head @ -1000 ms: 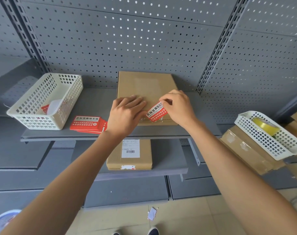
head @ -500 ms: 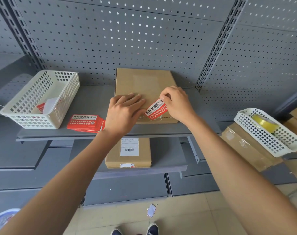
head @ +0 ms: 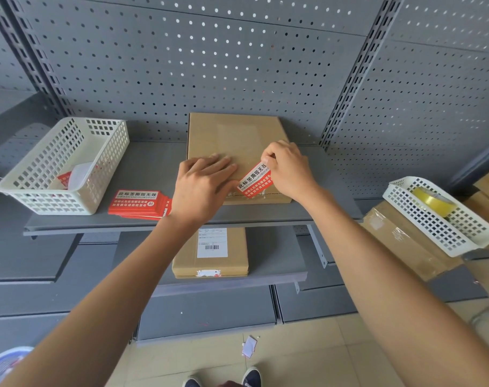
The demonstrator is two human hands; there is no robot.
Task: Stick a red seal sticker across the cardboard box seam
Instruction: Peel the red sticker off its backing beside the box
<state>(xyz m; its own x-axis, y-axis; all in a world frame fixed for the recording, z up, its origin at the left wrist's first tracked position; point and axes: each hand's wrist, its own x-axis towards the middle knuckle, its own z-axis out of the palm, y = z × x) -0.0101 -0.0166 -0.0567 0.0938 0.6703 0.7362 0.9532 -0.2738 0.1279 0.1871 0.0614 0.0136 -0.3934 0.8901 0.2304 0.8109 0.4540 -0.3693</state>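
A flat cardboard box (head: 235, 138) lies on the grey shelf (head: 148, 163), its seam running along the near edge. My left hand (head: 201, 188) rests flat on the box's near left part with fingers straight. My right hand (head: 288, 169) pinches the upper right end of a red seal sticker (head: 255, 180) with white and black print. The sticker slants down to the left, its lower end close to the seam by my left fingertips.
A stack of red seal stickers (head: 138, 203) lies left of the box, beside a white basket (head: 67, 163) holding paper scraps. Another labelled box (head: 210, 252) sits on the lower shelf. At right, a white basket (head: 438, 216) holds a yellow tape roll (head: 433, 201).
My right hand has tilted the sticker steeper over the box's near edge. My left hand stays flat on the box. The camera view has shifted slightly.
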